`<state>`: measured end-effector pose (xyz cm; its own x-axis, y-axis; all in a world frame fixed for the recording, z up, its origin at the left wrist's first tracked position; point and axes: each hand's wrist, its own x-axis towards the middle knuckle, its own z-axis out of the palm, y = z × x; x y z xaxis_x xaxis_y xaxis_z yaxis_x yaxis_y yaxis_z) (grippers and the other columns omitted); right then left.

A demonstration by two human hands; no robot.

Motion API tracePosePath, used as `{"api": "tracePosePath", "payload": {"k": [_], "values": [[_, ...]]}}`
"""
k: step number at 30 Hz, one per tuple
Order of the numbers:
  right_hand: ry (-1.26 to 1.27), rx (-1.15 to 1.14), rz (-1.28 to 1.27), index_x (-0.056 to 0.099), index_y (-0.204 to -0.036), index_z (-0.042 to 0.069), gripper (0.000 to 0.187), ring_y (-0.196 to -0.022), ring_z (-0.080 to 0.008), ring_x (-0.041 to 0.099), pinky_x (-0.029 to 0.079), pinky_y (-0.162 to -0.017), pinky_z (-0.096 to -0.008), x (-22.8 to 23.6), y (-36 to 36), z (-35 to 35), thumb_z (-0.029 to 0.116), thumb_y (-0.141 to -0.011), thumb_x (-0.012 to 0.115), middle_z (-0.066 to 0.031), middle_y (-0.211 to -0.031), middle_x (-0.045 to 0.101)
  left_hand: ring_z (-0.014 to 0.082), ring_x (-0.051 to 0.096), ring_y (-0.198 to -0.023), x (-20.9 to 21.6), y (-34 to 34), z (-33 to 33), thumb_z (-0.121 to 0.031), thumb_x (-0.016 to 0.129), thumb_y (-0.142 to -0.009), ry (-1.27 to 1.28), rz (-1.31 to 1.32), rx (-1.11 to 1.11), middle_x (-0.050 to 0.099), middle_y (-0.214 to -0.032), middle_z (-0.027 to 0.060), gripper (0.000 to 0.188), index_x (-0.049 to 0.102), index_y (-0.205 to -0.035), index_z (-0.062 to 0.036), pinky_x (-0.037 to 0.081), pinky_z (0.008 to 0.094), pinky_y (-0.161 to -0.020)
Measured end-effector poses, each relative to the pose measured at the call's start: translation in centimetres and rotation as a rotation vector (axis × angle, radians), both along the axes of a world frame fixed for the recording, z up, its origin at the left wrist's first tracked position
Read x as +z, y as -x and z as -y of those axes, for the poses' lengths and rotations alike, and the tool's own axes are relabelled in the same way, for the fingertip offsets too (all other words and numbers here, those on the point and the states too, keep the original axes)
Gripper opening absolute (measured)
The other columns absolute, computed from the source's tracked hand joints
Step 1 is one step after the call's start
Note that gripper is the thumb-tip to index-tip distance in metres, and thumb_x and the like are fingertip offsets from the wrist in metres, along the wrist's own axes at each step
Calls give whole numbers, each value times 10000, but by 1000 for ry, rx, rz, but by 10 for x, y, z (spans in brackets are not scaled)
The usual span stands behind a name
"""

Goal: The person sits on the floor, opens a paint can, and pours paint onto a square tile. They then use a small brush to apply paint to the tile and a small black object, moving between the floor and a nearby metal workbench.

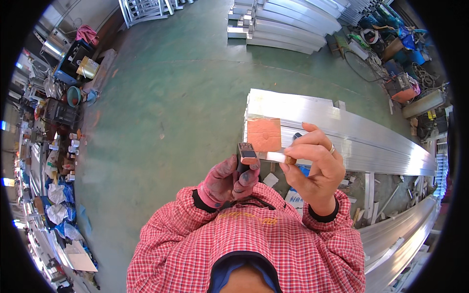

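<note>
1. Pinching a small dark block (248,151) with an orange end, the left hand (228,181), pink and smudged dark (it looks gloved), sits at the centre of the frame, its fingers closed around the block.
2. The bare right hand (317,168), with a ring on one finger, is just right of it, holding a white-and-brown piece (277,156) between thumb and fingertips near the block; whether the two touch, I cannot tell.
3. Just above both, an orange square (264,135) appears over the left end of a stack of silver metal bars (337,122), which runs toward the right edge.
4. A small dark item (297,136) shows behind the right hand's fingers, mostly hidden.
5. Red checked sleeves and a jacket (244,239) fill the lower middle.
6. Green floor (161,112) spreads across the left half; at upper left are a gold tin (88,67) and a teal bowl (74,96).
7. Another silver stack (288,24) lies at the top, right of centre.
</note>
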<state>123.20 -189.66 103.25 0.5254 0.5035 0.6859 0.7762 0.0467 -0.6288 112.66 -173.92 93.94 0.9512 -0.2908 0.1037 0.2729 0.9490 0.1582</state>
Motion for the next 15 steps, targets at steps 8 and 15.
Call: {"api": "tracePosePath", "payload": {"k": [8, 15], "values": [[55, 125, -111, 684, -843, 78, 235, -739, -166, 589, 437, -869, -375, 2, 4, 4, -3, -633, 752, -16, -786, 643, 95, 433, -464, -15, 1, -6, -406, 630, -858, -37, 84, -34, 553, -715, 32, 426, 553, -1031, -24, 350, 231, -399], [73, 135, -98, 687, -842, 86, 255, -713, -171, 571, 441, -836, -381, 1, 9, 0, -8, -616, 760, -11, -782, 624, 97, 467, -503, -18, 5, -4, -432, 626, -862, -31, 64, -63, 593, -766, 53, 446, 564, -1046, -30, 365, 236, -427]]}}
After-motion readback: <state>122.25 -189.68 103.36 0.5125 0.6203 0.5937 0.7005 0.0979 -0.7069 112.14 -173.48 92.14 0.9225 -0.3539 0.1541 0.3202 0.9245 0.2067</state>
